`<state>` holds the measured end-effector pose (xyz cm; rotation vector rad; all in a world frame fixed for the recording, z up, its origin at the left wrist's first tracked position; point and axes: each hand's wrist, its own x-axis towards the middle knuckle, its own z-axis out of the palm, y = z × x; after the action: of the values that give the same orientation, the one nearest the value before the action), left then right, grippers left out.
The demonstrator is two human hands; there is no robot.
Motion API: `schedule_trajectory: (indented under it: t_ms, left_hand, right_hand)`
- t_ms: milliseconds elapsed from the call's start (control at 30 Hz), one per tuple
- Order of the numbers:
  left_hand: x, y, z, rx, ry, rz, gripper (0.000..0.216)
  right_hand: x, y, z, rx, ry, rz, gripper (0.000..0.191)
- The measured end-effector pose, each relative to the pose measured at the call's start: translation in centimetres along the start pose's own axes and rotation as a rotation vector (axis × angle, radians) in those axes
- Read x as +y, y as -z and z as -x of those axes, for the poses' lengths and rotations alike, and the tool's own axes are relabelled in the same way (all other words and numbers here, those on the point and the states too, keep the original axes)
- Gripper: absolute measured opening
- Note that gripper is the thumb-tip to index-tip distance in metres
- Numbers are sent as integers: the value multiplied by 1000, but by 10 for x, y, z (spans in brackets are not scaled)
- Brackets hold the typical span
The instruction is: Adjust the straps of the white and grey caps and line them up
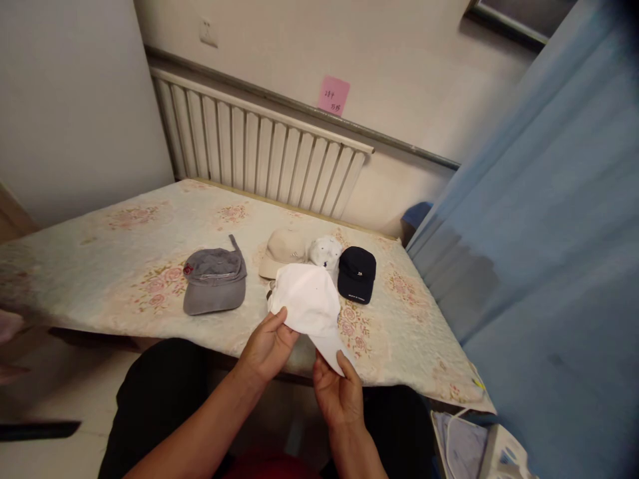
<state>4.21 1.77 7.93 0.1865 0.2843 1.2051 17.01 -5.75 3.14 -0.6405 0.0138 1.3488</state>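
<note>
A plain white baseball cap (305, 293) is held above the front edge of the table, its brim angled down to the right. My left hand (269, 344) grips the crown's lower edge, thumb on top. On the brim, my right hand (339, 389) pinches from below with the thumb over it. Behind it lie a beige cap (285, 246), a small white patterned cap (324, 251) and a black cap (357, 273) with a small emblem. To the left rests a grey cap (214, 281), its strap sticking up. The white cap partly covers the beige one.
A floral cloth (114, 259) covers the table. Behind it stand a white radiator (259, 146) and a wall with a pink note (334, 95). A blue curtain (539, 219) hangs at the right. Part of another person's hand (8, 326) shows at the left edge.
</note>
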Motion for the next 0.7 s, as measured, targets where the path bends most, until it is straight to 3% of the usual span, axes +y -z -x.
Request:
schedule_trajectory:
  t_ms: [500,700]
  left_hand:
    - [-1,6,-1,16,-1,-67,54]
    - [-3,6,2,-52,36,-52,61]
  right_hand:
    - [0,4,1,8,10,-12,54]
    - [-4,4,3,16,38,16,51]
